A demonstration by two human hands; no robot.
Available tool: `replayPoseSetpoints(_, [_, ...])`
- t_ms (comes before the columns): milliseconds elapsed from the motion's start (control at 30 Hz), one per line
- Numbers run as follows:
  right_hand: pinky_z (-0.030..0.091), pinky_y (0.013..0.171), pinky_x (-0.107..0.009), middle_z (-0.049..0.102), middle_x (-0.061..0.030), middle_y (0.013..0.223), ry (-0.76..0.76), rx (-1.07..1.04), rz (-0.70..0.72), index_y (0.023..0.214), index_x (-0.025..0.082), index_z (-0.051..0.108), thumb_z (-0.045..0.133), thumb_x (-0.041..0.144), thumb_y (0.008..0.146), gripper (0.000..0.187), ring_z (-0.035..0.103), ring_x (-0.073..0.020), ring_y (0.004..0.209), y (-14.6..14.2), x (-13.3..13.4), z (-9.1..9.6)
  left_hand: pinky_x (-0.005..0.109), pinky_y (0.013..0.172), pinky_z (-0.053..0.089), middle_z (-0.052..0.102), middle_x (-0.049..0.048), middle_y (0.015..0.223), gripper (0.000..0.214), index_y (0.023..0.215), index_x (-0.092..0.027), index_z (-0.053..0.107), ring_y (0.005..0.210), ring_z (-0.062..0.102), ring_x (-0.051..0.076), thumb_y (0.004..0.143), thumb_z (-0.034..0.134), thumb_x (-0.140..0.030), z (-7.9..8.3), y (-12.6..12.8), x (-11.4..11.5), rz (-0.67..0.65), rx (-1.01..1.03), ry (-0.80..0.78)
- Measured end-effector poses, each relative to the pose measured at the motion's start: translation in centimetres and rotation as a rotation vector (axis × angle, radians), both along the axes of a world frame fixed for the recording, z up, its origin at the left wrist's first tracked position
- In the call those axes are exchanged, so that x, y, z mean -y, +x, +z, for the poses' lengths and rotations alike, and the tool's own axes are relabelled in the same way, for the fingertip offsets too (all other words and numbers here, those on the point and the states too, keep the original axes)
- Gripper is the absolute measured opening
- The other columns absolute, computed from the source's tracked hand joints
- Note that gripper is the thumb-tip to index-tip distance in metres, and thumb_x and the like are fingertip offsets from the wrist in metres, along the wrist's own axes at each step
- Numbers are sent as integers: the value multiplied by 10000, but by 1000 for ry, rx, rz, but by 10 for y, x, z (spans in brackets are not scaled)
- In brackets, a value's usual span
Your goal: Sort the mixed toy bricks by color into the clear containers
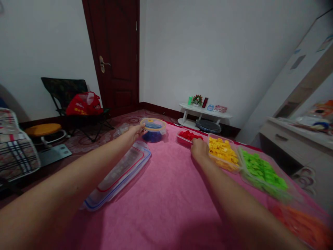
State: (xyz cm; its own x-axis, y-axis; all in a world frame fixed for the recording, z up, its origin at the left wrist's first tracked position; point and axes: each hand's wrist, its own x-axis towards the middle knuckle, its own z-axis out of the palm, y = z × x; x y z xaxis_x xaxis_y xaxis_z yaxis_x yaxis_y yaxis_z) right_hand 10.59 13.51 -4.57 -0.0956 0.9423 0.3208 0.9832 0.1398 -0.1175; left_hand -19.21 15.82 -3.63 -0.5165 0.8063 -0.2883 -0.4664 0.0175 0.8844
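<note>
At the far left of the pink cloth stands a round plastic container (153,134) with dark blue contents and a clear lid rimmed in orange. My left hand (139,130) is closed on the left edge of this round container, its fingers partly hidden. My right hand (199,147) is closed at the near right edge of a clear tub of red pieces (184,138), covering that corner. Beside it, to the right, sits a tub of yellow pieces (223,152). Under my left forearm lie flat clear lids (130,166) with red and blue seals, partly covered.
A tub of green pieces (262,170) and a blurred tub of orange pieces (304,222) line the right side of the pink cloth (161,208). Beyond are a low white table (200,109), a folding chair with a red bag (84,104), and a yellow stool (43,130).
</note>
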Motion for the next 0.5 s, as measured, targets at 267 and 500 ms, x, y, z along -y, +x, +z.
replayPoseSetpoints(267, [424, 705, -307, 675, -93, 972, 7, 93, 153, 982, 219, 683, 435, 243, 871, 273, 633, -241, 892, -3, 79, 8, 177, 467, 524, 557, -2, 523, 106, 871, -66, 613, 459, 534, 78, 769, 617, -38, 3, 2, -1, -90, -55, -7])
replayPoseSetpoints(500, [430, 663, -290, 689, -33, 908, -187, 119, 259, 887, 277, 681, 433, 251, 841, 253, 642, -201, 792, 46, 181, 14, 265, 567, 555, 586, 33, 567, 148, 811, -85, 607, 529, 580, 123, 739, 703, -171, 1, 2, 19, -220, -138, -21])
